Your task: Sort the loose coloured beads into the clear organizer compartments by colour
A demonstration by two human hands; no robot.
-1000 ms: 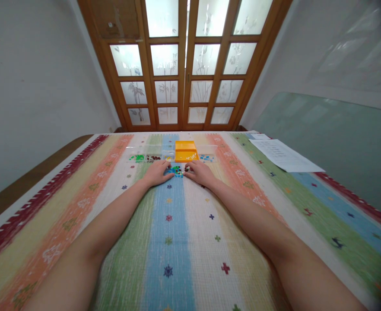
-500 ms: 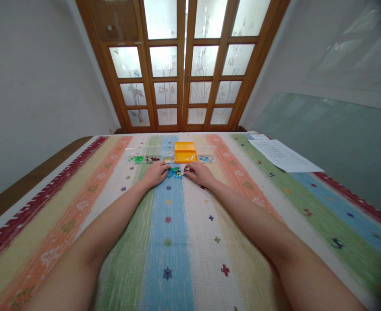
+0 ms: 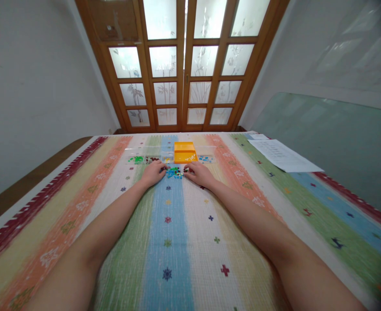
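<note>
A small heap of blue, green and dark red pieces (image 3: 174, 173), perhaps beads, lies on the tablecloth between my two hands. My left hand (image 3: 153, 172) rests at the heap's left edge, thumb and forefinger curved and a little apart. On the other side, my right hand (image 3: 197, 172) has its thumb and forefinger parted around a few dark bits lying near the tips. No piece is seen gripped in either hand. Just beyond stands a clear divided box with green pieces (image 3: 136, 159), dark red pieces (image 3: 152, 159), yellow pieces (image 3: 167, 160) and blue pieces (image 3: 205, 159) in separate parts.
An orange open case (image 3: 184, 147) holding white pieces (image 3: 191, 158) stands among the clear compartments. Printed paper sheets (image 3: 281, 154) lie at the right on the striped tablecloth (image 3: 169, 259). A greenish glass-like panel (image 3: 339, 147) leans along the right wall; wooden doors stand behind the table.
My left hand has shifted slightly left, away from the heap, and more of the heap's left side shows. My right hand has stayed nearly still.
</note>
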